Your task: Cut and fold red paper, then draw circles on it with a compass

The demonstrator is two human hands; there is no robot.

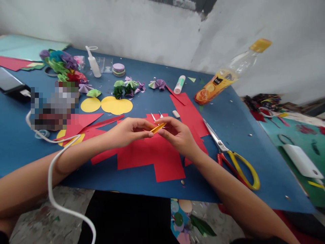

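Note:
Between my two hands is a small piece of yellow paper (158,128), folded and seen nearly edge-on. My left hand (135,129) pinches its left end between thumb and fingers. At the other end, my right hand (176,132) grips it with thumb and curled fingers. Below both hands lie overlapping sheets of red paper (152,152) on the blue table. Just beyond the fingers are two thin pointed tools (153,116), partly hidden, and a small white eraser (176,114). Large scissors (225,149) with red and yellow handles lie to the right of my right hand.
Yellow paper circles (116,105), folded paper flowers (129,87), a glue stick (180,84) and a squeeze bottle (93,64) lie farther back. An orange drink bottle (218,84) stands at the right. A white cable (52,169) crosses over my left forearm.

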